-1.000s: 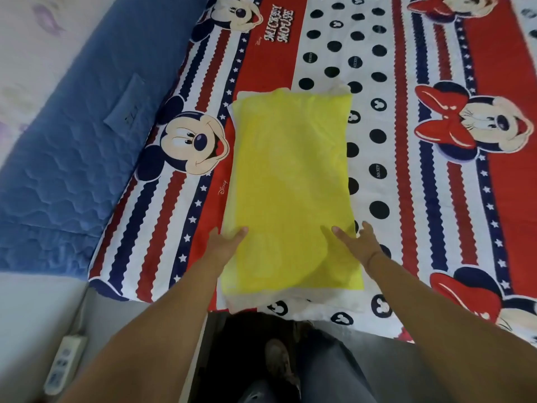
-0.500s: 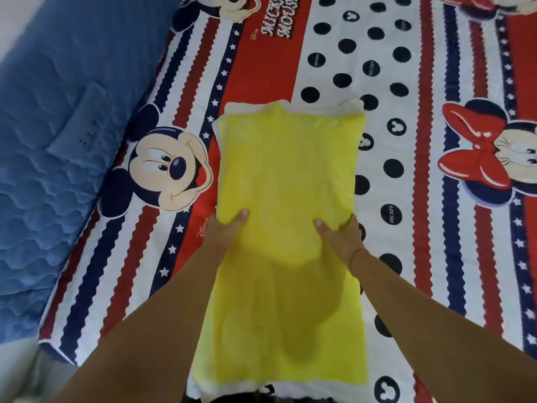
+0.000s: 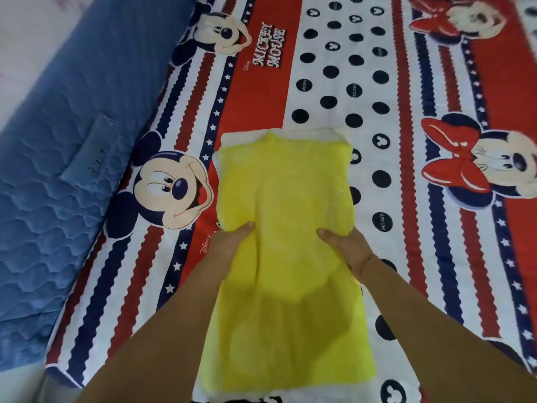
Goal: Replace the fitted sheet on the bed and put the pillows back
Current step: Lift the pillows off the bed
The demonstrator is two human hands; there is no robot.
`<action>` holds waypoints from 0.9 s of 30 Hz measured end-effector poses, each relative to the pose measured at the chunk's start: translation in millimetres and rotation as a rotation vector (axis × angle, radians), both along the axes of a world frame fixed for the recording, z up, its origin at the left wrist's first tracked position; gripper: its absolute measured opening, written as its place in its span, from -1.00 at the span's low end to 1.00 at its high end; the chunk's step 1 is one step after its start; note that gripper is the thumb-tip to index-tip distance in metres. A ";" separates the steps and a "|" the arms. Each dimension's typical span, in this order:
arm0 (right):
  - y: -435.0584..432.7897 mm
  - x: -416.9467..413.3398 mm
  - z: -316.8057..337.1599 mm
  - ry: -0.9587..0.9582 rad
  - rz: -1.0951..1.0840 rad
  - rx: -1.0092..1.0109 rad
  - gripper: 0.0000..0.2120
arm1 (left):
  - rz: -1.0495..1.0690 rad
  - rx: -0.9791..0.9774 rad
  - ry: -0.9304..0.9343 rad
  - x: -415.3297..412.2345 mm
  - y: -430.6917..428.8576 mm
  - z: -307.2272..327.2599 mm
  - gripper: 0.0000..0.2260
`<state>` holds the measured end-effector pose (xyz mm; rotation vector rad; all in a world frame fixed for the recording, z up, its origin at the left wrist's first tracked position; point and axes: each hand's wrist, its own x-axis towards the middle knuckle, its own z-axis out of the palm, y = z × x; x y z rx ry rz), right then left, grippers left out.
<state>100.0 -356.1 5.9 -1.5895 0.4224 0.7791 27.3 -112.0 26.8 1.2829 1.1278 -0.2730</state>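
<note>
A yellow pillow with a white edge lies lengthwise on the bed, over the fitted sheet printed with cartoon mice, red and navy stripes and black dots. My left hand grips the pillow's left side, thumb on top. On the opposite side my right hand grips it the same way, thumb on top. The other fingers of both hands are hidden by the pillow's sides. The pillow's near end lies by the bed's front edge between my forearms.
A blue quilted blanket or pad lies along the left side of the bed, up against a pale wall. The sheet stretches away ahead and to the right.
Both hands have slid from the pillow's near end to its middle and taken hold of its sides. The pillow sits farther onto the bed, and my view has moved forward over it.
</note>
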 end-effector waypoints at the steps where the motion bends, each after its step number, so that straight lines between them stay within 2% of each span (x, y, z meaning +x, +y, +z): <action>1: -2.9 -6.1 7.7 -0.007 -0.016 0.016 -0.54 | -0.005 -0.003 -0.027 -4.8 -2.0 6.5 -0.46; 3: -12.6 -21.1 21.7 -0.008 -0.047 0.053 -0.53 | -0.027 -0.011 -0.063 -15.9 -7.2 19.7 -0.50; 5: -25.6 -37.3 34.9 -0.010 -0.070 0.086 -0.49 | -0.063 -0.020 -0.104 -27.0 -14.1 36.1 -0.65; 7: -40.6 -55.1 52.8 -0.023 -0.106 0.111 -0.52 | -0.108 -0.014 -0.134 -35.8 -23.6 51.5 -0.79; 9: -58.9 -74.0 68.6 -0.032 -0.152 0.130 -0.56 | -0.163 0.002 -0.158 -41.3 -38.6 67.9 -0.82; 12: -95.4 -100.9 86.3 -0.060 -0.236 0.168 -0.56 | -0.273 0.044 -0.175 -42.2 -69.9 85.4 -0.80; 17: -177.1 -128.2 122.7 -0.137 -0.389 0.192 -0.56 | -0.414 0.019 -0.247 -29.5 -150.6 116.9 -0.57; 19: -218.4 -132.3 136.5 -0.168 -0.448 0.168 -0.47 | -0.470 0.009 -0.290 -20.9 -194.5 128.3 -0.59; 23: -317.2 -139.4 162.2 -0.240 -0.531 0.130 -0.74 | -0.547 -0.042 -0.356 -3.2 -298.2 146.7 -0.75; 27: -434.5 -147.0 177.2 -0.276 -0.578 0.108 -0.63 | -0.617 -0.080 -0.374 13.0 -417.3 152.3 -0.69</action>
